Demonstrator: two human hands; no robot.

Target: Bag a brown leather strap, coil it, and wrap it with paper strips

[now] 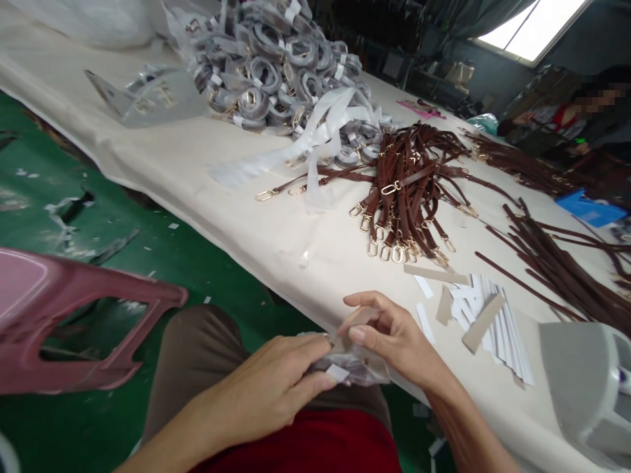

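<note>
Both hands meet at the near table edge over the lap: the left hand and the right hand are pinched together on a small clear plastic packet with a white label (what it contains cannot be told). Just beyond the right hand lie loose white and tan paper strips on the cream tablecloth, and farther out a heap of brown leather straps with gold clasps. Far beyond the left hand sits a pile of wrapped straps, and a pink plastic stool stands off to its left.
</note>
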